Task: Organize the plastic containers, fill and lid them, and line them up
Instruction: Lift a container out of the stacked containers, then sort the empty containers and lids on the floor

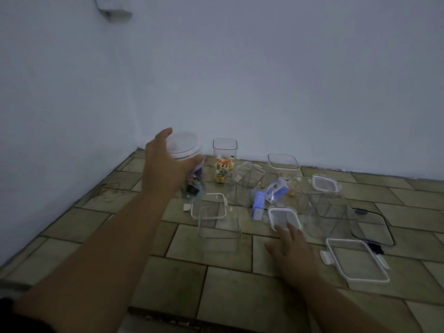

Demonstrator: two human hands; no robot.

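Head view: we see the left hand gripping a round jar just under its white top, thumb and fingers curled round its side, at the back left of the tiled floor. The right hand reaches forward, fingers straight and slightly apart, their tips touching the near edge of a small square lid lying flat. In the dim light we cannot make out the jar's contents or whether its base touches the floor.

Bare room of a home: tiled floor, plain wall, socket.
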